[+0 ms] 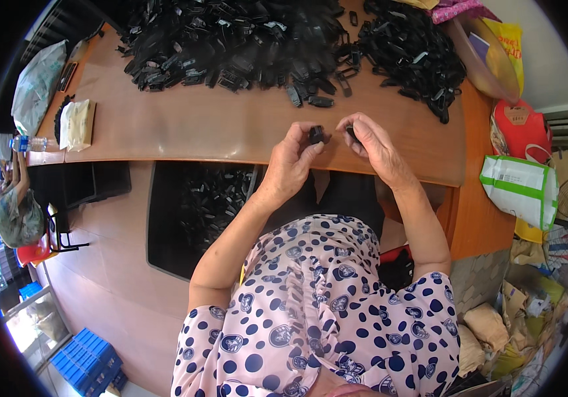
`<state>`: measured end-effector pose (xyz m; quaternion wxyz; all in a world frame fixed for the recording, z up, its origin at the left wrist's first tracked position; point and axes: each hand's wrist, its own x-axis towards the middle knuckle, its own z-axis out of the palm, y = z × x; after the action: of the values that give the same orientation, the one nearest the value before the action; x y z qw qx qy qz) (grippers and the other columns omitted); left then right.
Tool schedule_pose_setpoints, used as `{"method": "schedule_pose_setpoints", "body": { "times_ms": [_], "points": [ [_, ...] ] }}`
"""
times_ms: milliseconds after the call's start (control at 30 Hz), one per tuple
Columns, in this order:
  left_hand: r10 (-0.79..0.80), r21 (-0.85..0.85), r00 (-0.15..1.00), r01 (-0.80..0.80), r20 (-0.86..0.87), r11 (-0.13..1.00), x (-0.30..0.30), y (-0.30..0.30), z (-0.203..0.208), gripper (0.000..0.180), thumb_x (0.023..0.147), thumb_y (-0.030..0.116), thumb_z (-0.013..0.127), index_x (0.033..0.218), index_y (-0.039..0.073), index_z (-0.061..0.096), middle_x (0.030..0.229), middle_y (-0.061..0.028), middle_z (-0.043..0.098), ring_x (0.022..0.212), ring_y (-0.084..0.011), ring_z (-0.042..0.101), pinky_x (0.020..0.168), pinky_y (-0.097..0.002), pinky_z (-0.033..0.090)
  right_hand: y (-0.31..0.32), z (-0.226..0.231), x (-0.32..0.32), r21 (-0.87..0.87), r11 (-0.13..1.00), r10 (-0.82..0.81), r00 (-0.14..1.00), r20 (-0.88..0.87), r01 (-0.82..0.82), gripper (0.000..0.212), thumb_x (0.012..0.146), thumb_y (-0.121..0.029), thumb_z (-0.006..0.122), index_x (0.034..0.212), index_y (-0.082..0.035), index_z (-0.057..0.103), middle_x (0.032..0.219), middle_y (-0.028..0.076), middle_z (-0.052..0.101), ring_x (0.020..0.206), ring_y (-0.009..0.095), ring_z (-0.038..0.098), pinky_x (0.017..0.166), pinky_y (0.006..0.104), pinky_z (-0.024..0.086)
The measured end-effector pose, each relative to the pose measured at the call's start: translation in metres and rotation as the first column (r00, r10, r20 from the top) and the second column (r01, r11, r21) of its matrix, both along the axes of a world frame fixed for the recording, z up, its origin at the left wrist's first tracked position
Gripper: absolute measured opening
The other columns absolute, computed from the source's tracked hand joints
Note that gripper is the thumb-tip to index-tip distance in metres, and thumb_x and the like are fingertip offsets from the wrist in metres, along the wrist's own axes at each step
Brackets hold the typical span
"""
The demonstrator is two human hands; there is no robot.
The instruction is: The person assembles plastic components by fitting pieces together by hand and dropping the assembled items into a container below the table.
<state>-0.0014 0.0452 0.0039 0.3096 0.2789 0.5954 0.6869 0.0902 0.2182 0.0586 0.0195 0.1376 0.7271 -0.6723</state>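
Dotted shirt (pixel 317 298) fills six o'clock; towards one o'clock, left hand (pixel 290 155) pinches a black piece (pixel 316 135) and right hand (pixel 379 149) a dark part (pixel 352 133), either liable to drop off the worktop (pixel 184 126) if grip slackens

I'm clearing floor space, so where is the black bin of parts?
In the head view, the black bin sits left of the person's dark trousers, below the near edge of the table, with small black parts inside.

Black piece (pixel 352 134) partly hidden by right fingers (pixel 368 130), pile (pixel 237 40) cropped above
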Motion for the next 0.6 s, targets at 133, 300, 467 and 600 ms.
{"method": "schedule_pose_setpoints", "body": {
  "times_ms": [133,300,467,600],
  "points": [
    [0.024,-0.088,0.991,-0.036,-0.13,0.995,0.004,-0.009,0.002,0.021,0.093,0.002,0.053,0.114,-0.002,0.053,0.106,-0.0076,0.063,0.1,-0.0127,0.059,0.088,-0.026,0.047,-0.012,0.0,0.001,-0.148,0.989,-0.002,0.999,-0.048,-0.005,0.024,0.096,-0.026,0.051,0.108,-0.005,0.052,0.087,-0.001,0.05,0.086,0.007,0.046,0.077,0.021,0.039],
    [0.039,-0.064,0.985,-0.051,-0.169,0.997,0.007,-0.013,0.005,0.022,0.092,0.002,0.056,0.113,-0.002,0.058,0.099,-0.0044,0.064,0.092,-0.0107,0.059,0.083,-0.024,0.048,-0.011,-0.012,0.004,-0.368,0.93,-0.029,0.995,-0.098,-0.009,0.018,0.09,-0.012,0.061,0.105,-0.005,0.052,0.096,0.0,0.053,0.092,0.008,0.05,0.08,0.0208,0.041],
    [-0.008,-0.108,0.978,-0.014,-0.207,0.994,0.007,-0.013,0.011,0.023,0.09,0.002,0.058,0.113,-0.001,0.06,0.093,-0.0033,0.064,0.087,-0.0101,0.058,0.078,-0.0238,0.048,-0.009,-0.015,0.005,-0.313,0.947,0.046,0.994,-0.1,-0.075,0.016,0.09,-0.013,0.061,0.101,-0.005,0.052,0.095,0.0,0.053,0.092,0.008,0.051,0.081,0.0215,0.041],
    [-0.009,-0.116,0.949,-0.029,-0.315,0.993,0.008,-0.012,0.015,0.024,0.089,0.002,0.059,0.112,0.0,0.061,0.093,-0.0072,0.065,0.084,-0.0135,0.061,0.075,-0.0257,0.049,-0.005,-0.019,0.006,-0.311,0.947,0.055,0.993,-0.102,-0.084,0.014,0.09,-0.013,0.061,0.1,-0.005,0.053,0.094,0.0,0.053,0.092,0.008,0.051,0.082,0.0222,0.042]
  ]
}}
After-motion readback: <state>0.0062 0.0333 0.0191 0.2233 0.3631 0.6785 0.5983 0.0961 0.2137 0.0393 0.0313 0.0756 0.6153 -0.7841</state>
